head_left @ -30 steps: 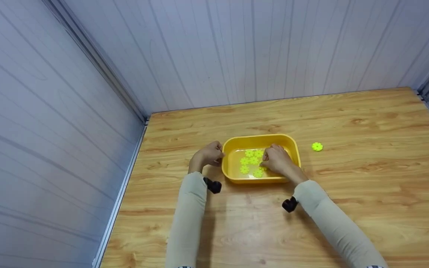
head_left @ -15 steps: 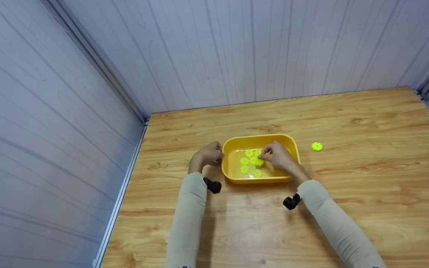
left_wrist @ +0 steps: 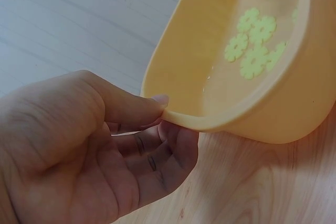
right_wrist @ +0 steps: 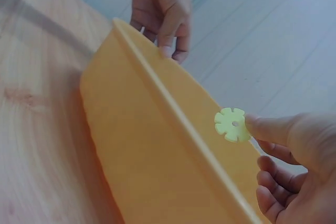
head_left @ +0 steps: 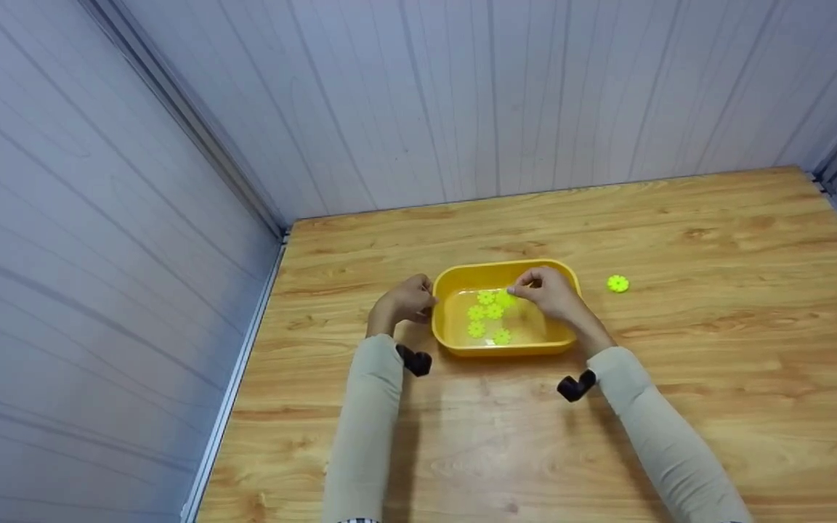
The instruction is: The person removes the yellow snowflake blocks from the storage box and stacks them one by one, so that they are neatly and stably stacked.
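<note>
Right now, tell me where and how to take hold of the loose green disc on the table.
Come from above and pinch the loose green disc by opposite edges. It lies flat on the table, right of the yellow tub, with nothing around it; the notched rim should give fingertips a grip.

The tub was a warm yellow-orange, plain and unpatterned. The notched discs lying in it were lime green, as was the single disc pinched by the right hand. Another lime-green disc lay at the tub's 3 o'clock. The table showed honey-toned wood grain with darker brown streaks. The walls were pale grey-lilac with thin vertical lines. Both sleeves were light beige, each with a black wrist mount.
</note>
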`<action>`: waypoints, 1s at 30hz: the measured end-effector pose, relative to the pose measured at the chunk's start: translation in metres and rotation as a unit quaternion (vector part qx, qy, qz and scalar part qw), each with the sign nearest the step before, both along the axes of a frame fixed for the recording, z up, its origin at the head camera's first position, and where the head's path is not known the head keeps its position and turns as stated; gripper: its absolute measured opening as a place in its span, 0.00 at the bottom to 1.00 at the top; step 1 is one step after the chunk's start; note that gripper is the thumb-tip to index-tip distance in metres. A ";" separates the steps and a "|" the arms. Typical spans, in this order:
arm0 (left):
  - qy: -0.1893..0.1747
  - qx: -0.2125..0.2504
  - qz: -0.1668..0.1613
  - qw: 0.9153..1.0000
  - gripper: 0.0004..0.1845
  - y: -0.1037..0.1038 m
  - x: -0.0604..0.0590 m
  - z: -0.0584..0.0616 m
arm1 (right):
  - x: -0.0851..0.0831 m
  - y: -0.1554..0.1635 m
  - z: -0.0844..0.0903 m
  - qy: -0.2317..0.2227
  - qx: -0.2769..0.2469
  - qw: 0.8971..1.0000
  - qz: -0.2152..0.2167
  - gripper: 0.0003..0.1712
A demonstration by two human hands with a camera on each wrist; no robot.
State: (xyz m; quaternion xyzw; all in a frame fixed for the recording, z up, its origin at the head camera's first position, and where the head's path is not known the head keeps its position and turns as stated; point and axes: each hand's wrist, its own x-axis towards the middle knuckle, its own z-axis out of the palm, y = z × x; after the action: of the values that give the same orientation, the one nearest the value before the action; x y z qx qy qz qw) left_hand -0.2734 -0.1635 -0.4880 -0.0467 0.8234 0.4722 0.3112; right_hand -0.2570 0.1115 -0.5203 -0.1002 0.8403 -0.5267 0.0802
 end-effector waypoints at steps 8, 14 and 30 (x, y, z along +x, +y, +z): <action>0.001 0.004 0.000 1.000 0.08 -0.001 0.001 0.001 | 0.000 0.008 0.008 -0.031 -0.029 0.999 -0.016 0.16; 0.003 0.007 0.000 1.000 0.09 -0.001 0.002 0.001 | -0.001 0.014 0.013 -0.026 -0.037 0.999 -0.030 0.19; 0.006 0.000 -0.002 1.000 0.09 0.001 0.004 0.004 | -0.005 0.043 0.024 -0.027 -0.037 0.998 -0.053 0.25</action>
State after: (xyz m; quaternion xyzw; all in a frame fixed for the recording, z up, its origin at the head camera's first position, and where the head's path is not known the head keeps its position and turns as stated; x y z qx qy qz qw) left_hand -0.2692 -0.1627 -0.4838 -0.0424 0.8252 0.4723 0.3070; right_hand -0.2620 0.1542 -0.4964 -0.0440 0.8217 -0.5637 0.0713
